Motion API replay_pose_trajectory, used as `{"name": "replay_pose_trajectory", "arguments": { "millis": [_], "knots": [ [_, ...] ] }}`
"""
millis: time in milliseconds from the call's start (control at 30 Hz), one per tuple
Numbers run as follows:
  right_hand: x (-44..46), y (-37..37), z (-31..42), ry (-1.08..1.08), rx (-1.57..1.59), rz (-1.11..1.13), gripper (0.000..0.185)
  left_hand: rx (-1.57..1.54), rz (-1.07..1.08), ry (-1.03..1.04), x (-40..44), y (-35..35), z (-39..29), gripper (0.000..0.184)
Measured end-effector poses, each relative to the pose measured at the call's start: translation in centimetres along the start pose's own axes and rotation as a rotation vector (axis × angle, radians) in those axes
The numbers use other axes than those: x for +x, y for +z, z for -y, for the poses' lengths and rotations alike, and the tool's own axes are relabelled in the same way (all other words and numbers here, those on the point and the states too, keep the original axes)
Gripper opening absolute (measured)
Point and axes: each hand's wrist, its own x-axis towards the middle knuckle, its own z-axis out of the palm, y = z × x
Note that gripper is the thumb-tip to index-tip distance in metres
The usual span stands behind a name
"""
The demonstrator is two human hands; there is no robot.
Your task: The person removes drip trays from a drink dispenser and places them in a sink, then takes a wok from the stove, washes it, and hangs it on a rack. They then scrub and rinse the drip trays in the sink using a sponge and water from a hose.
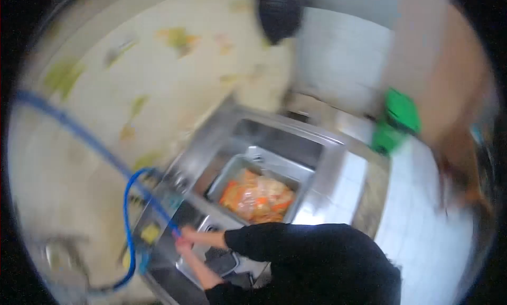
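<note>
My right hand (191,236) and my left hand (183,246) are close together, both closed around the lower end of a long straight blue pole (100,151). The pole slants up to the left and looks thicker towards that side; its other end is blurred. Under my hands lies a sink basin (198,262) with a dark perforated area in it. In the other basin (277,130) of the steel sink stands a rectangular container (219,181) of orange and pale food pieces (259,199). A curved blue hose (128,225) loops beside the pole.
A yellow sponge-like piece (150,233) lies on the sink's edge near the wall (95,93), which has leafy patterns. A faucet fixture (179,183) stands between the basins. A green bin (398,114) and a black bag-like shape (280,14) are farther off, near the white tiled floor (338,56).
</note>
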Motion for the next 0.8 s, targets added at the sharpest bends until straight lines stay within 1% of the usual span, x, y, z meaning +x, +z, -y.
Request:
{"name": "replay_pose_trajectory", "arguments": {
  "millis": [67, 100, 133, 167, 200, 267, 300, 333, 400, 433, 467, 533, 667, 733, 767, 800],
  "knots": [
    [-1.8, -0.6, -0.8, -0.052, 0.060, -0.102, 0.025, 0.050, -0.043, -0.022, -0.2, -0.2, -0.4, 0.038],
    [-2.4, -0.6, -1.4, -0.073, 0.087, -0.138, 0.025, 0.062, -0.027, -0.034, -0.7, -0.5, -0.8, 0.037],
    [-2.8, -0.3, -1.7, -0.095, 0.113, -0.169, 0.025, 0.064, 0.056, -0.080, -0.9, -1.6, -1.6, 0.037],
    [-2.8, 0.0, -2.2, -0.113, 0.131, -0.195, 0.025, 0.091, 0.254, -0.188, -0.6, -2.9, -2.6, 0.037],
    [-3.1, 0.4, -2.3, -0.141, 0.142, -0.218, 0.025, 0.146, 0.531, -0.340, -0.2, -4.0, -3.1, 0.036],
    [-2.5, 0.4, -2.5, -0.200, 0.163, -0.267, 0.025, 0.105, 0.055, -0.202, -1.6, -0.4, -1.1, 0.036],
    [-2.6, 0.3, -2.3, -0.233, 0.169, -0.292, 0.025, 0.085, -0.398, -0.011, -2.7, 2.3, 1.2, 0.037],
    [-2.6, 0.5, -2.0, -0.261, 0.173, -0.315, 0.025, 0.114, -0.416, -0.054, -4.2, 4.4, 3.6, 0.037],
    [-2.5, 0.5, -1.8, -0.310, 0.185, -0.352, 0.025, 0.060, -0.320, -0.171, -6.5, 6.7, 6.8, 0.037],
    [-2.5, 0.6, -1.7, -0.325, 0.184, -0.367, 0.025, 0.176, -0.329, -0.128, -4.8, 5.3, 5.9, 0.031],
    [-2.5, 0.7, -1.6, -0.336, 0.185, -0.384, 0.025, 0.266, -0.343, -0.107, -3.6, 3.8, 4.8, 0.031],
    [-2.4, 1.0, -1.3, -0.360, 0.186, -0.413, 0.026, 0.401, -0.361, -0.104, -3.1, 2.3, 6.3, 0.029],
    [-1.7, 1.9, -0.9, -0.457, 0.186, -0.518, 0.027, 0.543, -0.359, -0.144, -3.0, 0.9, 8.9, 0.025],
    [-3.1, 1.5, 0.0, -0.467, -0.036, -0.471, 0.029, 0.590, -0.356, -0.157, -2.6, 0.3, 10.0, 0.024],
    [-3.8, 1.5, 0.3, -0.466, -0.262, -0.414, 0.030, 0.607, -0.353, -0.164, -2.4, 0.1, 10.6, 0.023],
    [-3.6, 1.6, -0.1, -0.466, -0.261, -0.421, 0.030, 0.630, -0.352, -0.166, -2.2, -0.1, 11.1, 0.022]
  ]
}}
